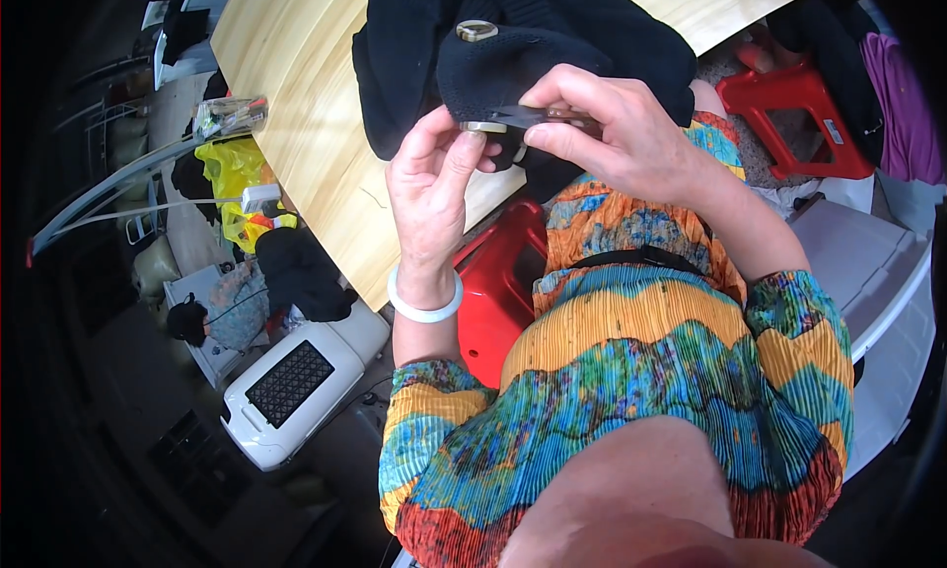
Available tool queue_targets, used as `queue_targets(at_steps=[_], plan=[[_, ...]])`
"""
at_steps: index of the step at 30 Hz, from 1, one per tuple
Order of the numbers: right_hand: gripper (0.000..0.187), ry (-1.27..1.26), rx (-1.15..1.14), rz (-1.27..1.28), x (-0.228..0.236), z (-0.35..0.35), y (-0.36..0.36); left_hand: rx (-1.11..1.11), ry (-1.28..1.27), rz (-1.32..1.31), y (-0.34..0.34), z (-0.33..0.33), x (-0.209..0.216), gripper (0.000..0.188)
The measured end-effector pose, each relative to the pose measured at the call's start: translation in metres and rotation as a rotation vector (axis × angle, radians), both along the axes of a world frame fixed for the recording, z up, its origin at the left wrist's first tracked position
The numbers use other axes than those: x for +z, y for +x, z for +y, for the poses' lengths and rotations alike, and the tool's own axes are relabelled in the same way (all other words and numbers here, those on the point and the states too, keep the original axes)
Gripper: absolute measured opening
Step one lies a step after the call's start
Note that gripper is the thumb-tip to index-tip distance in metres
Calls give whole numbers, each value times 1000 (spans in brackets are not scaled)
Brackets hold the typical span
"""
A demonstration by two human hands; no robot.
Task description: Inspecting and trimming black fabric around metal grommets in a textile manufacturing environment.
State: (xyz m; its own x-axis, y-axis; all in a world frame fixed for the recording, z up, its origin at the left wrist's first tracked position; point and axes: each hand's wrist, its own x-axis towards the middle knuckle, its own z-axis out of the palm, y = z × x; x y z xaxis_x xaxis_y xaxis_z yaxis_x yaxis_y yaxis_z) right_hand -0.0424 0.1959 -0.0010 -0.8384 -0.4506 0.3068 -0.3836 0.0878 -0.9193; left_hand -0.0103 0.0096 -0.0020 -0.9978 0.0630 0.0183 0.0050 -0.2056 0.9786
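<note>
A black knit garment (409, 60) is bunched over the edge of the wooden table. My left hand (431, 178) has its thumb and fingers closed on a pale round button (483, 126) at the garment's edge. Between the thumb and fingers of my right hand (636, 129) is a small pair of thread snips (572, 117). Their dark, pointed blades reach left to just beside the button; I cannot tell whether they touch a thread. A larger brown-and-cream button (476, 31) lies on the knit fabric farther from me.
The light wooden table (306, 105) spans the far side. Red plastic stools stand under its edge (498, 292) and at the right (799, 114). A yellow plastic bag (232, 178) hangs at the left, above a white machine casing (296, 390). Grey storage bins (838, 257) stand at my right.
</note>
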Motion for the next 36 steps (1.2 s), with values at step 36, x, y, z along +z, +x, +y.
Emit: queue_targets(at_steps=[36], plan=[[17, -273, -249, -209, 17, 20, -49, -117, 469, -338, -21, -20, -1, 17]])
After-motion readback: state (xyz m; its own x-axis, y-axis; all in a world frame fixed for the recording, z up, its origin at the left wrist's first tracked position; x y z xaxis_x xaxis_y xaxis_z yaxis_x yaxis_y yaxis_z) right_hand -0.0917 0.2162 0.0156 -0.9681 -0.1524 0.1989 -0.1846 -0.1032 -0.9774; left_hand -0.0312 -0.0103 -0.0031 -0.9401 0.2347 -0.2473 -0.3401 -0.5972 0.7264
